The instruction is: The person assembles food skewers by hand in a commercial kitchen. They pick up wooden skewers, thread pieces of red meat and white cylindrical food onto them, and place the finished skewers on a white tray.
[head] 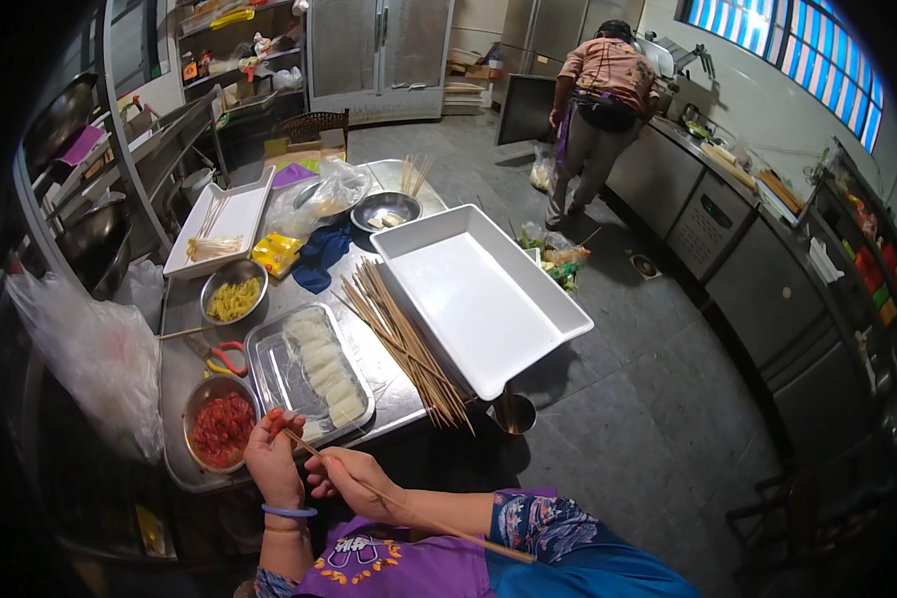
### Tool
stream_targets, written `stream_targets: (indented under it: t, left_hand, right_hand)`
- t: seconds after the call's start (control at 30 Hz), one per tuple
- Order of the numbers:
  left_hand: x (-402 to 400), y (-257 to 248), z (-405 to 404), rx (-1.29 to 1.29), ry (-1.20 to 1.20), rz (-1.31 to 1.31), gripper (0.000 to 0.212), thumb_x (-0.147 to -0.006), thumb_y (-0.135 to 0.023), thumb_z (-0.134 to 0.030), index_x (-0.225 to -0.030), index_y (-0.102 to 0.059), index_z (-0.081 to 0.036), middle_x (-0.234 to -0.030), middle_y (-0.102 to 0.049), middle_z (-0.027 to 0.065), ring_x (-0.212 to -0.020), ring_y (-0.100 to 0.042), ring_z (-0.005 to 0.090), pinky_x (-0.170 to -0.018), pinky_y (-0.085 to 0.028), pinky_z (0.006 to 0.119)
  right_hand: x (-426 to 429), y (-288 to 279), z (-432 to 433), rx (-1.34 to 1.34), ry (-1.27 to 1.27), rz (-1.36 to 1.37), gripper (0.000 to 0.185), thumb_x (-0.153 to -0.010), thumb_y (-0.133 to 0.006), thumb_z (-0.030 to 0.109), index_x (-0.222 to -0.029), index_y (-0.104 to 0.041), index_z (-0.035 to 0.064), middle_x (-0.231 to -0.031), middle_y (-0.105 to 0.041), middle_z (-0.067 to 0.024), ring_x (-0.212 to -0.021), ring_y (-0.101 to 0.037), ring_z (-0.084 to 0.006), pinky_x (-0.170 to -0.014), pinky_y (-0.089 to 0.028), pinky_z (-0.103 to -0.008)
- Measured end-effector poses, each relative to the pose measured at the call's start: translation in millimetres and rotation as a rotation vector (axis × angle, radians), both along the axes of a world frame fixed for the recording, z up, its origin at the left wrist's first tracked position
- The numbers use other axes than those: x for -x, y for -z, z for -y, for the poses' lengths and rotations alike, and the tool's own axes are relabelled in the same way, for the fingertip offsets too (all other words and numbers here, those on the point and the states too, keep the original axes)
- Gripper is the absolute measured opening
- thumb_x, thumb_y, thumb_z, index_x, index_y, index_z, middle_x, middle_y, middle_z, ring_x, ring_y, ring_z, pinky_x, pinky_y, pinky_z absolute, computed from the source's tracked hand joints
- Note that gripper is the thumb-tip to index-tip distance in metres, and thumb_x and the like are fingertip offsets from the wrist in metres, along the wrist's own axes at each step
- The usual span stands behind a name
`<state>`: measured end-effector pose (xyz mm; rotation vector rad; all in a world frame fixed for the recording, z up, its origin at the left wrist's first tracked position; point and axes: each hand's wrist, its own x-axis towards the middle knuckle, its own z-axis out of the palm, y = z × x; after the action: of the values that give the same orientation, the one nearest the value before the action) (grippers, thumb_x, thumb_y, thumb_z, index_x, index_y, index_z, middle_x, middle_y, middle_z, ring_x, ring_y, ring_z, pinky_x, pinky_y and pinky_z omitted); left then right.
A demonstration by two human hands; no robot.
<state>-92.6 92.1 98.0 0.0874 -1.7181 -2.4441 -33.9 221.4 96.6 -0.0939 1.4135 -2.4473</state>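
My left hand pinches a small piece of red marinated meat between thumb and fingers. In my right hand is a long wooden skewer, its tip at the meat and its other end reaching back past my forearm. Just left of my left hand sits a steel bowl of red meat pieces. Beyond both hands lies a clear plastic tray with a row of pale noodle-like bundles. Whether the tip has pierced the meat cannot be told.
Loose wooden skewers lie beside a large white tray overhanging the table's right edge. Red-handled scissors and a bowl of yellow-green pieces are at the left. A metal container stands below the tray. Another person bends at the far counter.
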Motion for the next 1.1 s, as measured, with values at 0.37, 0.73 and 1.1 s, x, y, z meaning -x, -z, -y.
stream_targets:
  t: [0.37, 0.73, 1.1]
  left_hand:
    - [-4.9, -2.1, -2.9, 0.306, -0.089, -0.251, 0.035, -0.087, -0.039, 0.012, -0.119, -0.054, 0.006, -0.104, -0.061, 0.0107, -0.095, -0.063, 0.0194, -0.086, -0.051, 0.031]
    - [-5.4, -2.2, -3.4, 0.231, 0.004, -0.14, 0.026, -0.088, -0.051, 0.006, -0.114, -0.057, 0.004, -0.099, -0.063, 0.0097, -0.09, -0.064, 0.0192, -0.085, -0.052, 0.032]
    - [22.3, -13.1, 29.5, 0.215, -0.137, -0.295, 0.043, -0.087, -0.045, 0.013, -0.128, -0.051, 0.001, -0.111, -0.06, 0.01, -0.1, -0.06, 0.0184, -0.089, -0.048, 0.029]
  right_hand:
    - [-4.5, -17.0, -5.1, -0.269, 0.089, -0.349, 0.026, -0.098, -0.04, 0.018, -0.102, -0.057, -0.0015, -0.082, -0.059, -0.0079, -0.063, -0.057, -0.0104, -0.062, -0.049, -0.0248]
    - [11.6, -3.8, -4.0, -0.353, 0.078, -0.441, 0.024, -0.097, -0.043, 0.02, -0.103, -0.055, 0.0001, -0.08, -0.058, -0.0099, -0.061, -0.059, -0.0163, -0.06, -0.049, -0.0287]
    - [7.0, -38.1, -132.1, -0.137, -0.52, 0.284, 0.045, -0.099, -0.043, 0.026, -0.137, -0.036, 0.0053, -0.101, -0.06, -0.011, -0.072, -0.062, -0.0165, -0.061, -0.053, -0.0278]
